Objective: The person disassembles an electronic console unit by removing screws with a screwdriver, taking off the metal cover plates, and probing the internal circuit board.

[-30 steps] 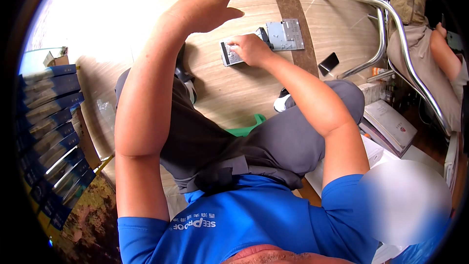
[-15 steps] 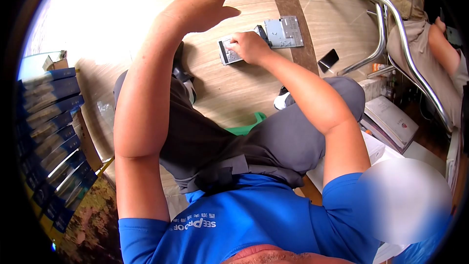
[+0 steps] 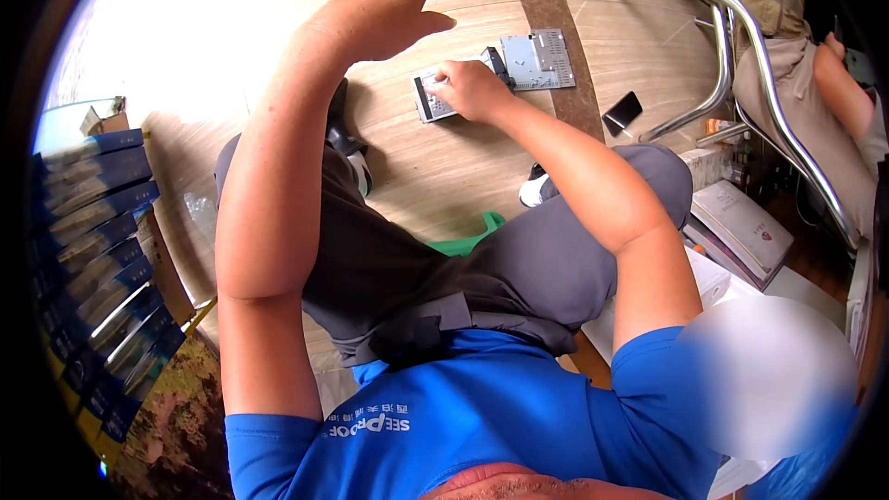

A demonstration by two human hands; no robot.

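Over the floor at the upper left, my left hand (image 3: 384, 17) is open, thumb and fingers apart, with nothing visible between them. My right hand (image 3: 470, 91) is closed in a pinch at the top of a small metal-cased device (image 3: 431, 104). Whatever its fingertips grip there is hidden or too small to name. Just beyond that hand, a dark part (image 3: 495, 63) touches a flat silver metal plate with slots (image 3: 537, 61), lying on the floor.
A black phone (image 3: 622, 115) lies right of the plate. Chrome chair legs (image 3: 725, 74) and another person's legs (image 3: 787, 111) are at the right. Books (image 3: 741, 230) lie below them. Blue-edged boxes (image 3: 102, 222) stand at the left, and a green object (image 3: 472, 239) is between my legs.
The view has shifted slightly, so the device and plate appear a little further left. My hands keep almost the same poses.
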